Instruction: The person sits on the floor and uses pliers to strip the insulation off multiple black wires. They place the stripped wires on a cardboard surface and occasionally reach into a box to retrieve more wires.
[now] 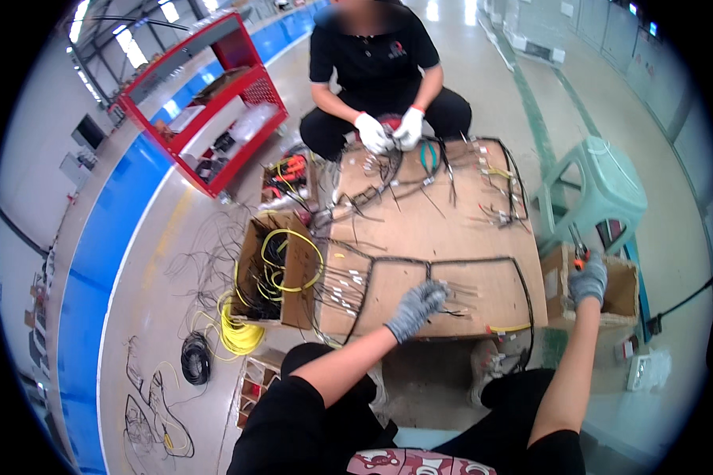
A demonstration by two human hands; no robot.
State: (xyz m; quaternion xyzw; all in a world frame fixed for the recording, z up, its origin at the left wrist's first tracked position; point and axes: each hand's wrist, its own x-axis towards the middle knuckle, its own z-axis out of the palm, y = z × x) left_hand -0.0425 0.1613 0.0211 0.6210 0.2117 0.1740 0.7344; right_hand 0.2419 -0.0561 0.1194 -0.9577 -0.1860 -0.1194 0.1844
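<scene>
A black wire harness [396, 259] lies across a brown board [471, 229] in front of me, with thin loose wire ends branching off it. My left hand [417, 309], in a grey glove, is over the board's near part. Its fingers are curled closed at a bunch of thin wires [454, 312]; the exact grip is partly hidden. Out to the right, my grey-gloved right hand [588, 279] holds an orange-handled hand tool [581, 256] with a metal head pointing up. That hand is above an open cardboard box [616, 294] beside the board.
Opposite me crouches a person in white gloves [375, 133], handling wires at the board's far edge. A pale green stool [602, 186] stands right. Left are a cardboard box of wires [297, 273], a yellow wire coil [239, 336], a black coil [196, 358] and a red cart [206, 178].
</scene>
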